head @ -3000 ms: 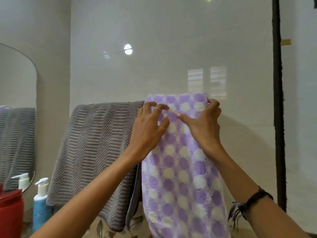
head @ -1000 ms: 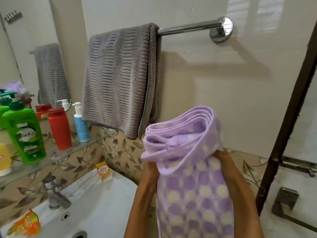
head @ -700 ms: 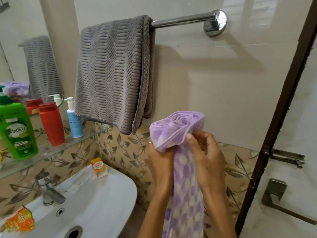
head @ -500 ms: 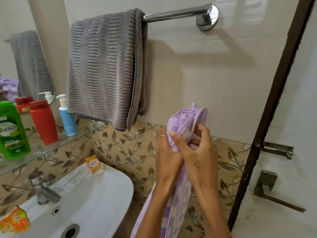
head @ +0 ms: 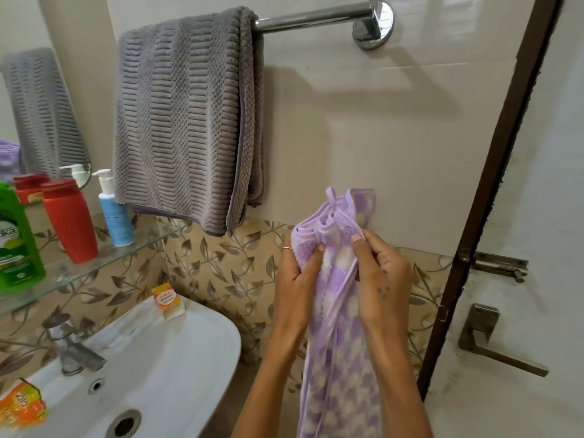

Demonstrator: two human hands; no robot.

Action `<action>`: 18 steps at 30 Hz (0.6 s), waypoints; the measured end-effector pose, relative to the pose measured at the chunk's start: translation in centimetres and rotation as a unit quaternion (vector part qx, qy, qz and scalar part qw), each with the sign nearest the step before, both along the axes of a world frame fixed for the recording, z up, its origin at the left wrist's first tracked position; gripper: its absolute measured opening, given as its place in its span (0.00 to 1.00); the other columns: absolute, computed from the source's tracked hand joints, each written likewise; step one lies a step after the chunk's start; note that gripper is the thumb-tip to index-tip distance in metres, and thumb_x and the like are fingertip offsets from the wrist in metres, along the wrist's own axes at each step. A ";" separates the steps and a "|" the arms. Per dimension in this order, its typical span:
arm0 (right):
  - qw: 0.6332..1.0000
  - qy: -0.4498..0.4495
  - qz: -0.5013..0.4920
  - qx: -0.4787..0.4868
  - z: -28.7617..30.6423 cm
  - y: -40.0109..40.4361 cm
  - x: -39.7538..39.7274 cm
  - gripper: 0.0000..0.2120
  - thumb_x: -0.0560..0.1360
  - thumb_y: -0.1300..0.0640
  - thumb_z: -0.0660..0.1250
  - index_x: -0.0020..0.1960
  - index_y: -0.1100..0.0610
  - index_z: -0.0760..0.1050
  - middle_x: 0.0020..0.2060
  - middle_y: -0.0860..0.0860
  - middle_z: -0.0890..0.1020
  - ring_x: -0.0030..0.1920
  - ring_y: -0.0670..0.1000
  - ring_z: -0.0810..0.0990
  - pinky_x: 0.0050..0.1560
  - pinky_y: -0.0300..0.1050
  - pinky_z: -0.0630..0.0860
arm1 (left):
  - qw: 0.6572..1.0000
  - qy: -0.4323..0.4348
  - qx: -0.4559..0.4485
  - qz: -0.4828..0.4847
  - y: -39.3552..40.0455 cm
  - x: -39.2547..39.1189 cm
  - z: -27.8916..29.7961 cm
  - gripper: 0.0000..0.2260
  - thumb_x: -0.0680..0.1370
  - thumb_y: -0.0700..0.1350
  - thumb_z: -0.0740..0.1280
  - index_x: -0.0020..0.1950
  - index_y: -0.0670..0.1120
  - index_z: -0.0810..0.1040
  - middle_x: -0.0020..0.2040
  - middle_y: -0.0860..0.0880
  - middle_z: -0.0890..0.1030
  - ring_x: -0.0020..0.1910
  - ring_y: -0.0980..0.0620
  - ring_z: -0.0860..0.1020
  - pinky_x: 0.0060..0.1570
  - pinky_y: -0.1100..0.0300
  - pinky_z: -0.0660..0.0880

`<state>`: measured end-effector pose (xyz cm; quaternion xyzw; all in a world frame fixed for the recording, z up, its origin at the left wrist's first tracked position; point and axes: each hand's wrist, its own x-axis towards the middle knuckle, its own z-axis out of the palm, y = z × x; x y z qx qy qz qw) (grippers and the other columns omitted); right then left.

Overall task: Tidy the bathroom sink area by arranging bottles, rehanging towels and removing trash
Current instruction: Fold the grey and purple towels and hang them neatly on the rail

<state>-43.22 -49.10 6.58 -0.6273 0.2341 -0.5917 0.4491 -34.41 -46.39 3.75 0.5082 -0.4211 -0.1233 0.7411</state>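
Note:
A purple and white dotted towel [head: 338,368] hangs bunched from both my hands, well below the chrome towel rail [head: 316,18]. My left hand [head: 295,279] and my right hand [head: 379,279] pinch its folded top edge, thumbs close together. A grey ribbed towel [head: 180,118] hangs over the left part of the rail. On the glass shelf [head: 104,263] stand a green bottle [head: 15,241], a red bottle [head: 71,222] and a blue pump bottle [head: 113,210]. An orange wrapper [head: 22,406] lies on the sink's left rim.
A white sink [head: 177,358] with a tap [head: 72,352] sits lower left, a small soap packet [head: 167,300] on its back rim. A mirror [head: 34,105] is at the left. A dark door frame [head: 486,191] and a door handle [head: 496,343] stand at the right.
The purple towel came off the rail and down to chest height. My hands have gathered its top into a narrow bunch, and its fold has spread slightly in the last half second.

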 end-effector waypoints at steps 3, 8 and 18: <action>1.000 -0.005 0.025 0.015 -0.1 -0.3 -0.3 0.12 0.78 0.55 0.61 0.40 0.48 0.80 0.40 0.65 0.81 0.43 0.67 0.77 0.45 0.59 0.77 | 0.999 0.033 -0.004 0.041 -0.3 -0.2 -0.4 0.12 0.74 0.52 0.62 0.56 0.57 0.76 0.50 0.57 0.83 0.50 0.58 0.81 0.50 0.56 0.77; 0.999 0.009 -0.032 -0.004 -0.7 -0.5 -0.9 0.04 0.76 0.52 0.64 0.43 0.49 0.74 0.34 0.51 0.83 0.34 0.54 0.81 0.34 0.47 0.77 | 0.996 0.045 0.010 0.070 -0.7 -0.6 -1.0 0.09 0.73 0.53 0.62 0.52 0.55 0.76 0.45 0.59 0.82 0.45 0.56 0.80 0.46 0.62 0.77; 0.975 0.112 -0.162 -0.098 -1.6 -0.9 -1.8 0.02 0.74 0.53 0.68 0.47 0.50 0.78 0.40 0.46 0.82 0.39 0.39 0.81 0.37 0.31 0.77 | 0.999 -0.010 0.016 0.050 -0.6 -1.8 -1.9 0.09 0.74 0.49 0.63 0.52 0.56 0.76 0.46 0.60 0.83 0.43 0.63 0.80 0.41 0.70 0.75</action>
